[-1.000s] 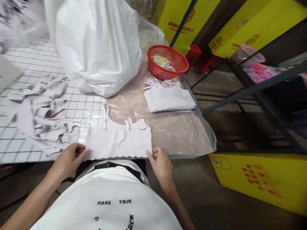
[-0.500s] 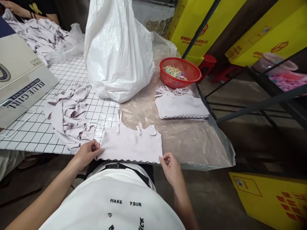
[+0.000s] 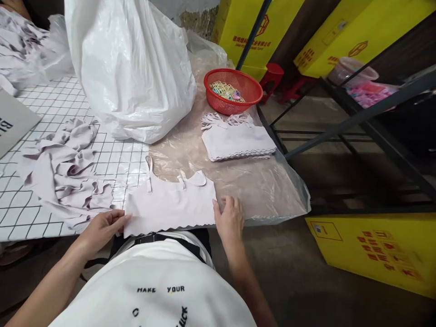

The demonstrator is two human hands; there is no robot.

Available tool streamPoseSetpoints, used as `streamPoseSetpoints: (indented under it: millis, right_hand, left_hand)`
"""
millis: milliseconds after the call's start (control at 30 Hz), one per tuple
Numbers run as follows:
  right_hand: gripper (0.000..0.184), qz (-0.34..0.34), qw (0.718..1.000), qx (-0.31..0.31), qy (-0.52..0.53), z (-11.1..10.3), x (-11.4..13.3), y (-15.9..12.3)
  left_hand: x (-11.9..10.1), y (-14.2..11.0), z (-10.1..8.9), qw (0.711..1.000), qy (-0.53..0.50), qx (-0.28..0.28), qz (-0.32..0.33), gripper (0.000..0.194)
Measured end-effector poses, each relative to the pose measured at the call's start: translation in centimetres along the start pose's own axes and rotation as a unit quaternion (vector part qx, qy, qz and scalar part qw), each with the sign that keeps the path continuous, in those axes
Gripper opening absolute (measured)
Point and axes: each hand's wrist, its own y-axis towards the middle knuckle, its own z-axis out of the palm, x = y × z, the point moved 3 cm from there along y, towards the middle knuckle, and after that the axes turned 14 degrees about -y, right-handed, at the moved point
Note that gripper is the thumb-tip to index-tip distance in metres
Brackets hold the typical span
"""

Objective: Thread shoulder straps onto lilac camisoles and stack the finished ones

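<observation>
A pale lilac camisole [image 3: 170, 206] lies flat at the table's front edge, thin straps toward the back and wavy hem toward me. My left hand [image 3: 102, 229] pinches its lower left side between thumb and fingers. At the opposite side, my right hand [image 3: 230, 222] has thumb and fingers apart, the thumb touching or just beside the cloth's right edge. Behind and to the right sits a neat stack of matching camisoles [image 3: 240, 141]. A crumpled heap of the same cloth [image 3: 61, 181] is left of the camisole.
A big white plastic bag [image 3: 132, 77] stands behind the camisole. Beyond the stack is a red basket [image 3: 221, 102] with small colourful pieces inside. A cardboard box [image 3: 15, 120] stands at the left. Yellow boxes [image 3: 357, 250] and a dark metal frame [image 3: 361, 113] are on the right.
The view has shifted right, so the table things appear further left. My right hand's fingers have come apart from their pinch on the camisole's right corner. My left hand still pinches its side.
</observation>
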Motion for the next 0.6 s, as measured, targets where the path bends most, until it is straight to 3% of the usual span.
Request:
streamPoseSetpoints:
  millis: [67, 200, 333, 600]
  right_hand:
    - [0.022, -0.022, 1.0, -0.01, -0.019, 0.2, 0.8, 0.8]
    - [0.014, -0.046, 0.998, 0.033, -0.034, 1.1, 1.6, 2.6]
    - [0.016, -0.043, 0.998, 0.051, 0.001, 1.7, 0.5, 3.6]
    - [0.022, 0.015, 0.998, 0.02, 0.055, 2.8, -1.9, 4.9]
  left_hand:
    - [0.0, 0.3, -0.3, 1.0, 0.025, 0.003, -0.006, 0.058]
    - [0.2, 1.0, -0.9, 0.999, 0.033, -0.012, -0.038, 0.06]
    - [-0.4, 0.9, -0.4, 0.999, 0.032, 0.004, -0.026, 0.054]
    - [-1.8, 0.3, 1.4, 1.0, 0.007, 0.009, -0.013, 0.051]
